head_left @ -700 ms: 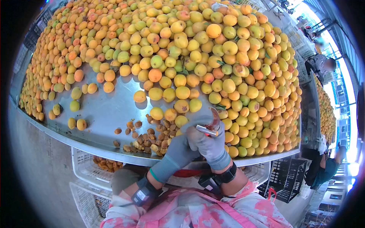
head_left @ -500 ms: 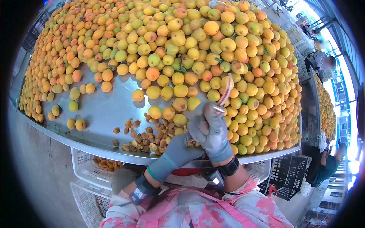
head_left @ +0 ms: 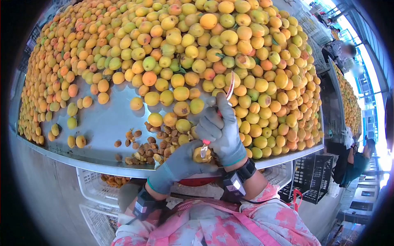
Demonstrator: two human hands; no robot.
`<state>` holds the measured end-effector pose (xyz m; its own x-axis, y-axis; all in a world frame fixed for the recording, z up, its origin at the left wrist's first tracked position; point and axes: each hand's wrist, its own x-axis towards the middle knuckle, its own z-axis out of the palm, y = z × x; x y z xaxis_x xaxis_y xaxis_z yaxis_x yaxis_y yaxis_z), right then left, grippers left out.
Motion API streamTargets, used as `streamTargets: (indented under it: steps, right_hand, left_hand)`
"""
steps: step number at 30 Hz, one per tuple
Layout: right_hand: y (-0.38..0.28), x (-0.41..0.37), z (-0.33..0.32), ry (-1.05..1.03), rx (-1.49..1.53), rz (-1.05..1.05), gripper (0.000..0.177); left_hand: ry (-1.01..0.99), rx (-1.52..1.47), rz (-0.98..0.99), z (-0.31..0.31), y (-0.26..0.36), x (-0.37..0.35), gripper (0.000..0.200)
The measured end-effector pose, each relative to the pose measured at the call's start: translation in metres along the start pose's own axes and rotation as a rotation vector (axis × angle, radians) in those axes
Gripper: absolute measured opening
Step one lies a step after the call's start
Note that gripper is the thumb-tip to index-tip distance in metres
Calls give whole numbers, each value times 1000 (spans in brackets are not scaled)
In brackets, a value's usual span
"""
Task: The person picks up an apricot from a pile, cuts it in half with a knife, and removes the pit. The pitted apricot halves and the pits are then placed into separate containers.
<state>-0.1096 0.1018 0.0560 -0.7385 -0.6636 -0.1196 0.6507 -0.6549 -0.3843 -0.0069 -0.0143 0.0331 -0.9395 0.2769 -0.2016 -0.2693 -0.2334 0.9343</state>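
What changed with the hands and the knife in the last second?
The right hand swung the knife up, from lying low across the knuckles to pointing over the apricot pile. The left hand now shows an apricot in its fingers. Pile and loose pits stayed put.

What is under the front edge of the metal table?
White slatted crates; one holds orange-brown fruit pieces. A red rim shows below the left hand, which grips an apricot. The table and the arms cover the rest.
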Motion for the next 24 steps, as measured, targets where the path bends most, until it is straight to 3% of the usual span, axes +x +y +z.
streamTargets:
  steps: [2, 6, 8, 10, 12, 16, 18, 20, 24]
  right_hand:
    - [-5, 2, -7, -59, 153, 80, 39]
    - [-9, -1, -8, -40, 105, 4, 32]
    - [-20, -8, 13, 224, -357, -161, 29]
    - [-26, -16, 22, 231, -439, -165, 23]
    - [-26, -23, 28, 364, -733, -22, 21]
    - [-7, -28, 32, 445, -1036, 109, 26]
    - [-3, -31, 25, 386, -1059, 142, 28]
    - [-1, -33, 26, 337, -1153, 209, 29]
    - [-5, -39, 33, 328, -1198, 320, 33]
  left_hand:
    - [-69, -27, -37, -4, -10, 0, 49]
    - [-56, -196, -153, 2, -2, -1, 51]
    - [54, 191, 39, 1, 8, -2, 58]
    - [124, 108, 67, 0, -7, -3, 61]
    - [190, 25, 97, -2, -8, -4, 63]
    - [279, 138, 195, -7, -1, -6, 62]
    - [318, 107, 217, -8, -3, -7, 61]
    - [354, 280, 321, -7, -3, -8, 60]
    - [438, 427, 324, -5, -2, -14, 59]
